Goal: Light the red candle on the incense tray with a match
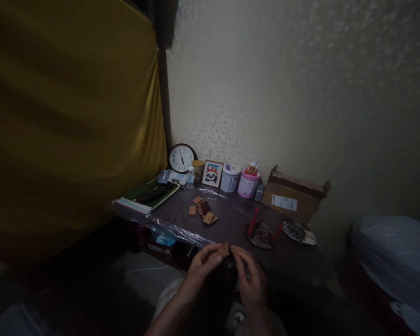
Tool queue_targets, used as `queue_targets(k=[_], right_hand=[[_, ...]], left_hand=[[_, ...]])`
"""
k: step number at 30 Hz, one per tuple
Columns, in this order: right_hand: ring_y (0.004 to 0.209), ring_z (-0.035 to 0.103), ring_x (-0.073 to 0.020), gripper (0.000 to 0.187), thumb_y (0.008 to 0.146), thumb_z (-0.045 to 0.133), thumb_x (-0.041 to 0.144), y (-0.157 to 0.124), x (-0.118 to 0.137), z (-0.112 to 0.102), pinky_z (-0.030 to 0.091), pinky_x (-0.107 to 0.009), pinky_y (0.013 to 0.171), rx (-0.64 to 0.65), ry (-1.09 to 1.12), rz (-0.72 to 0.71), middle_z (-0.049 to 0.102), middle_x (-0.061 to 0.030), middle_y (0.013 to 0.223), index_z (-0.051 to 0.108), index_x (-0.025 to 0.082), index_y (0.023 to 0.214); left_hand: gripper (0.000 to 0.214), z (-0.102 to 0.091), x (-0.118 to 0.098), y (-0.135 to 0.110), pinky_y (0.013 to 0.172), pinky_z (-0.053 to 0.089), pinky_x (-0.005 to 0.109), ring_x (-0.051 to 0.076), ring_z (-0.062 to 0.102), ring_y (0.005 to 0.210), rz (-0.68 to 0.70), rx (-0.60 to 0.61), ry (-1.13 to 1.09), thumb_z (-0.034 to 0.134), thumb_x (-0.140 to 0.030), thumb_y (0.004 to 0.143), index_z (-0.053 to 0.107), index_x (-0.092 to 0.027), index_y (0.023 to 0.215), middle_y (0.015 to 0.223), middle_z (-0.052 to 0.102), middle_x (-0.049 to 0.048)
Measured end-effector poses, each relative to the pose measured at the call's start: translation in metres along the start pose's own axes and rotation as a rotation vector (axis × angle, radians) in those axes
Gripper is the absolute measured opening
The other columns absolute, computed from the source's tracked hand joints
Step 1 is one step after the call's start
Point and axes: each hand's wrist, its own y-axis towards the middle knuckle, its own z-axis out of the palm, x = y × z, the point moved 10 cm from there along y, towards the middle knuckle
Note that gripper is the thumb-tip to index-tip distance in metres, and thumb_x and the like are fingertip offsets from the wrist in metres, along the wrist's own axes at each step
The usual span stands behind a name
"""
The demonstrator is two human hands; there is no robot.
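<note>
1. Taking the picture frame (212,173) as landmark, a small brown tile (224,250) is sitting in front of it, well apart, raised between the hands near the table (227,228) edge.
2. The tile is slanting, one corner pointing up toward the frame; its long axis is showing too small to tell.
3. The left hand (203,262) is pinching the tile between thumb and fingers. The right hand (249,270) is meeting its right side with bent fingertips; whether they are gripping, I cannot tell.
4. Loose brown tiles (208,218) are lying in front of the frame, between it and the hands, some overlapping with dark edges showing.
5. Left of the frame, a yellow-lidded jar (198,171), a round clock (182,157) and, farther forward, a green book (154,193) are resting.
6. Right of it, a white can (230,178) and a pink can (248,185) topped by a figurine (252,168) are standing; a cardboard box (301,198) is leaning beyond.
7. Forward and right, a dish (261,238) is holding dark bits.
8. The clock is displaying a readable 12; the box's white label (284,203) is staying too small to read.
</note>
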Motion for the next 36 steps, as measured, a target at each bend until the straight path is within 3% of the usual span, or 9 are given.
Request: queue_targets(k=[9,12,15,20,23,25,30,36], right_hand=[[0.091,0.064,-0.0152,0.020,0.086,0.050,0.012,0.003,0.012,-0.013,0.052,-0.031,0.082,-0.107,0.003,-0.064,0.069,-0.0043,0.094,0.059,0.022,0.101],[0.092,0.063,-0.0156,0.022,0.087,0.048,0.010,0.003,0.012,-0.008,0.051,-0.032,0.081,-0.083,0.006,-0.100,0.068,-0.0048,0.095,0.059,0.022,0.102],[0.089,0.063,-0.0152,0.019,0.088,0.047,0.012,0.005,0.008,-0.008,0.051,-0.031,0.079,-0.074,-0.029,-0.071,0.068,-0.0050,0.093,0.060,0.021,0.098],[0.090,0.063,-0.0156,0.017,0.088,0.049,0.017,0.007,0.008,-0.026,0.049,-0.031,0.082,-0.158,-0.073,-0.001,0.068,-0.0046,0.093,0.062,0.022,0.097],[0.091,0.063,-0.0165,0.018,0.087,0.049,0.022,0.004,-0.010,-0.011,0.047,-0.033,0.085,-0.058,-0.021,0.046,0.069,-0.0042,0.095,0.066,0.023,0.094],[0.083,0.064,-0.0167,0.018,0.085,0.050,0.028,0.000,-0.036,0.001,0.049,-0.032,0.080,-0.013,0.005,0.117,0.071,-0.0029,0.086,0.067,0.023,0.088],[0.080,0.063,-0.0186,0.026,0.086,0.046,0.036,-0.004,-0.090,-0.013,0.049,-0.033,0.074,-0.199,-0.034,0.294,0.069,-0.0070,0.084,0.064,0.017,0.086],[0.086,0.061,-0.0196,0.025,0.083,0.050,0.038,0.009,-0.084,-0.037,0.047,-0.035,0.079,-0.268,-0.030,0.324,0.067,-0.0071,0.089,0.065,0.018,0.086]], left_hand=[[0.029,0.010,0.002,-0.001,0.084,0.043,0.029,0.018,0.066,0.084,-0.053,0.008,-0.163,0.075,-0.023,0.064,0.067,-0.016,0.091,0.090,0.074,0.0066],[0.026,0.013,0.002,-0.001,0.083,0.044,0.028,0.017,0.066,0.084,-0.048,0.028,-0.188,0.073,-0.021,0.066,0.066,-0.015,0.091,0.089,0.074,0.0066],[0.024,0.011,0.005,0.000,0.080,0.045,0.028,0.016,0.066,0.077,-0.059,0.015,-0.191,0.072,-0.021,0.068,0.066,-0.015,0.090,0.084,0.074,0.0055],[0.024,0.011,0.007,0.002,0.081,0.045,0.028,0.017,0.067,0.082,-0.068,0.011,-0.202,0.072,-0.021,0.068,0.065,-0.015,0.090,0.087,0.075,0.0070],[0.023,0.014,0.003,0.002,0.079,0.045,0.027,0.016,0.067,0.080,-0.058,0.009,-0.200,0.072,-0.021,0.067,0.066,-0.015,0.088,0.085,0.075,0.0060],[0.023,0.016,0.000,0.001,0.077,0.045,0.025,0.015,0.067,0.077,-0.046,0.015,-0.183,0.072,-0.021,0.067,0.066,-0.015,0.088,0.084,0.075,0.0054],[0.019,0.014,-0.003,0.000,0.075,0.045,0.022,0.014,0.067,0.077,-0.038,0.017,-0.153,0.070,-0.020,0.069,0.066,-0.015,0.088,0.084,0.075,0.0056],[0.019,0.000,0.006,0.003,0.077,0.045,0.023,0.015,0.066,0.081,-0.047,-0.014,-0.117,0.069,-0.021,0.071,0.066,-0.016,0.089,0.085,0.075,0.0055]])
